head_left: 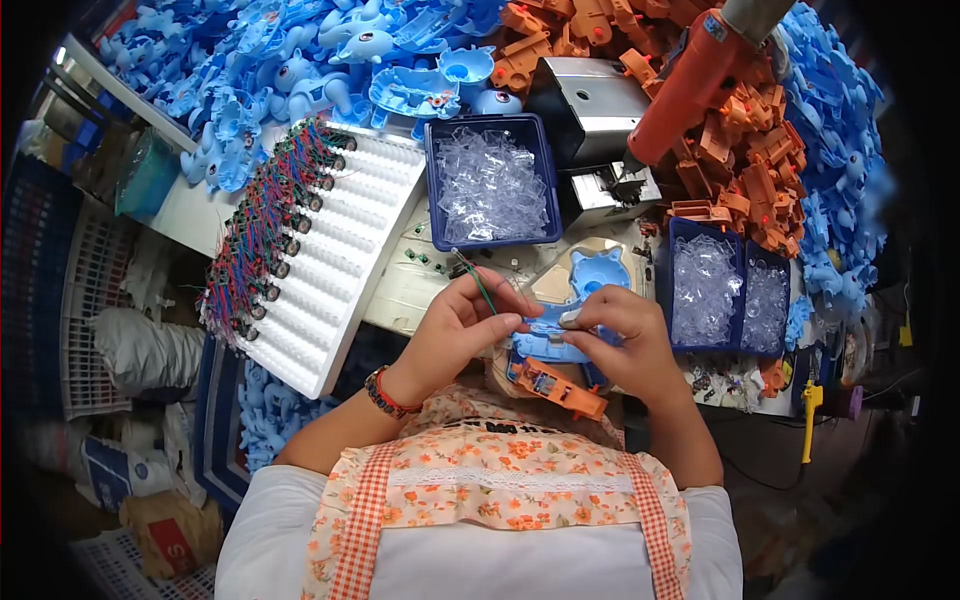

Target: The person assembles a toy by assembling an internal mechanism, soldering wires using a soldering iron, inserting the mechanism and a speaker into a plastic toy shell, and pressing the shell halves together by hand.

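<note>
In front of my body lies a blue plastic toy shell (pixel 552 343), with an orange plastic toy part (pixel 560 390) below it. My left hand (pixel 466 318) is at the shell's left side, its fingers closed on thin green wires (pixel 484 290) that stick up past the index finger. At the shell's right side, my right hand (pixel 628 330) pinches a small whitish piece (pixel 571 317) whose kind I cannot make out. A rounded blue shell part (pixel 600 272) sits just beyond my hands. The fingers partly hide the inside of the shell.
A white ribbed tray (pixel 335 270) with wired round parts (pixel 265 235) stands left. Dark blue bins (pixel 436 200) hold clear plastic pieces (pixel 492 185). Behind are heaps of blue shells (pixel 300 85) and orange parts (pixel 745 170). A red tool (pixel 690 85) hangs above a metal fixture (pixel 612 190).
</note>
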A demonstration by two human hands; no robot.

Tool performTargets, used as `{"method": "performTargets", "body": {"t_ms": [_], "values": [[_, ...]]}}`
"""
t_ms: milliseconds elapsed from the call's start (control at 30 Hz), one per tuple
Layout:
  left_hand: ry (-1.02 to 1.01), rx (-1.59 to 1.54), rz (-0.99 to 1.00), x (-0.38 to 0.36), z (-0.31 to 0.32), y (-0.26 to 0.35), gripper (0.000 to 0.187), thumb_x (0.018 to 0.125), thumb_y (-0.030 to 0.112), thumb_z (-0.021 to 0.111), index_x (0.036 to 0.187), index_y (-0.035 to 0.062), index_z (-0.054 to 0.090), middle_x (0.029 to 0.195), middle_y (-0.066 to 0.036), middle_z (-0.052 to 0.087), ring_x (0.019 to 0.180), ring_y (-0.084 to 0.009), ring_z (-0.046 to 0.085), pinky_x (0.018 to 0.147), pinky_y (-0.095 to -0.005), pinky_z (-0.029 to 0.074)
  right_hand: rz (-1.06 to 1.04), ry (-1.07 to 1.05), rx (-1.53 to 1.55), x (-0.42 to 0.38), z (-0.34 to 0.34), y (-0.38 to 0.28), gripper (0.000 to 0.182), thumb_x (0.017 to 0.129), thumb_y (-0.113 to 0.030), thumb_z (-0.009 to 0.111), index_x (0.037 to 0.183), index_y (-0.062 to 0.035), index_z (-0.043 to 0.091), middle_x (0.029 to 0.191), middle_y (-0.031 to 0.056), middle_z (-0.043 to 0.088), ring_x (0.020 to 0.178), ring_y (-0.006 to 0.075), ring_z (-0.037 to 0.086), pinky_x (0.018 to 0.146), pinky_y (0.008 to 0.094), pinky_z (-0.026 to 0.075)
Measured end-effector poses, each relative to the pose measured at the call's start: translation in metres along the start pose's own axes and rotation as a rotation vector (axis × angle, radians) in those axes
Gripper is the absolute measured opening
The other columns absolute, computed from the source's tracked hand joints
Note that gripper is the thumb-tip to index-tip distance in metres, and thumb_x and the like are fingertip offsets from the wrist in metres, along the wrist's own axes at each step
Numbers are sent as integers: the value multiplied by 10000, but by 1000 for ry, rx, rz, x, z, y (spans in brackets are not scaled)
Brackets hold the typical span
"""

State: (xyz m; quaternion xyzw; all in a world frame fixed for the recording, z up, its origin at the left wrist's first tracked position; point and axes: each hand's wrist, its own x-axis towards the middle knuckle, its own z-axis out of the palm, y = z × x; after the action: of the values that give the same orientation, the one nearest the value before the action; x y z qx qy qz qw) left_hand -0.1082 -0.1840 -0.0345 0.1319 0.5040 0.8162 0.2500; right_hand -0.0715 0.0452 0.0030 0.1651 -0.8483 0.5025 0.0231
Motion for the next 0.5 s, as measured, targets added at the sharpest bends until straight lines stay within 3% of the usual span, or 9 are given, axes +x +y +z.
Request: {"method": "performTargets", "body": {"t_ms": [67, 133, 233, 400, 500], "values": [[-8, -26, -20, -2, 3, 4, 193, 913, -10, 612, 1071, 53, 519, 1063, -121, 663, 1052, -210, 655, 920, -329, 534, -12, 22, -109, 3, 5, -5, 131, 724, -31, 780, 835, -61, 719, 779, 73, 641, 758, 202, 621, 668, 311, 472], [-15, -52, -43, -4, 5, 4, 222, 898, -43, 620, 1072, 49, 516, 1046, -108, 661, 1054, -206, 652, 928, -325, 529, -277, 57, -525, 8, 7, -9, 142, 674, -69, 783, 791, -82, 702, 773, 51, 637, 728, 229, 608, 664, 338, 469], [-7, -49, 16, -6, 7, 4, 280, 893, -48, 632, 1136, 34, 521, 1016, -88, 656, 1046, -174, 648, 920, -315, 531, -325, 46, -676, 14, 9, -18, 148, 642, -84, 765, 766, -100, 688, 762, 29, 635, 712, 233, 597, 649, 350, 470], [84, 51, -151, -2, 8, 6, 217, 931, 24, 629, 1140, -22, 593, 1010, -89, 657, 937, -116, 644, 830, -261, 535, -256, 18, -663, 12, 12, -7, 147, 660, -51, 742, 789, -97, 690, 763, 41, 645, 709, 237, 607, 629, 359, 480], [87, 114, -20, -2, 9, -1, 144, 961, 54, 594, 1061, -45, 622, 1013, -86, 658, 843, -118, 646, 761, -236, 522, -184, 11, -551, 11, 13, 1, 137, 688, -33, 740, 804, -88, 692, 755, 70, 654, 700, 251, 625, 613, 368, 489]]}}
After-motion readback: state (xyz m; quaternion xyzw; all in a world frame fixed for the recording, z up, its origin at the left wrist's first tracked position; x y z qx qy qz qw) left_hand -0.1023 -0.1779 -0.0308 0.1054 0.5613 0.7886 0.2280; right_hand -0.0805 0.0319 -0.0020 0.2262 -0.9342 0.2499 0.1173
